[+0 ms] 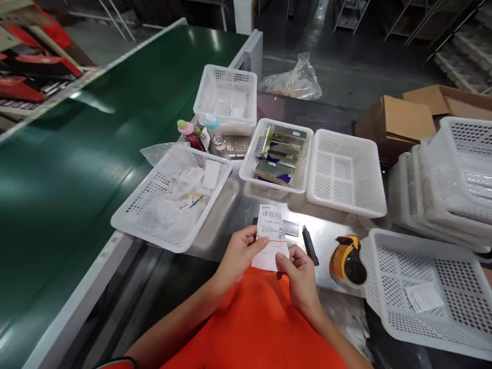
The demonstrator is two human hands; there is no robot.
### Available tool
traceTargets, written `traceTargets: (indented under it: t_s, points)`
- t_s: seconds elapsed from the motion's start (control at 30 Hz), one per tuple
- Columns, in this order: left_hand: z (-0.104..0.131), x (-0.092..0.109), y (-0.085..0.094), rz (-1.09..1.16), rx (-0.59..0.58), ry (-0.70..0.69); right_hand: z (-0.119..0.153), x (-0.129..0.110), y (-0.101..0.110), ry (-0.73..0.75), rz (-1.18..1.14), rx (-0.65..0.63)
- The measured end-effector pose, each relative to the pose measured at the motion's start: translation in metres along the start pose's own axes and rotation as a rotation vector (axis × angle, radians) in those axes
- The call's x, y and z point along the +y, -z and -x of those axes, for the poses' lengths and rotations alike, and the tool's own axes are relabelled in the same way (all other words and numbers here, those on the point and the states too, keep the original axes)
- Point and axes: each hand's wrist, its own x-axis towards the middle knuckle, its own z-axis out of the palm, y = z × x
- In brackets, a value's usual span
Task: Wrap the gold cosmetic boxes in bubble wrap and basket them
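Close to my body, a white printed label sheet with a barcode and a QR code is held up between both hands. My left hand pinches its left edge, thumb lying over the paper. At the lower right corner, my right hand grips the sheet between thumb and fingers. Behind the paper, a flat silvery object lies on the metal table and is partly covered. A black utility knife rests just right of the sheet, touched by neither hand.
A white basket holds several gold boxes; another white basket stands beside it. Plastic bags and papers lie in the left basket. A yellow tape dispenser sits at right, near a basket. A green conveyor belt runs along the left.
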Motion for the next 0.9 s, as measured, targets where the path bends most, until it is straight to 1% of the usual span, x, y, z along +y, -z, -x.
traceTargets:
  t_s: [0.13, 0.2, 0.5, 0.9]
  points:
    - [0.003, 0.005, 0.000, 0.052, -0.060, 0.107, -0.001, 0.000, 0.001, 0.017, 0.013, 0.014]
    - [0.003, 0.006, 0.001, 0.057, -0.080, 0.131, -0.001, 0.001, 0.001, 0.019, 0.020, 0.026]
    - [-0.002, -0.004, 0.008, 0.001, -0.100, 0.085, -0.003, 0.011, 0.001, -0.002, -0.004, 0.051]
    - [-0.001, -0.010, 0.010, -0.035, -0.090, 0.108, -0.005, 0.016, 0.001, -0.068, -0.061, 0.073]
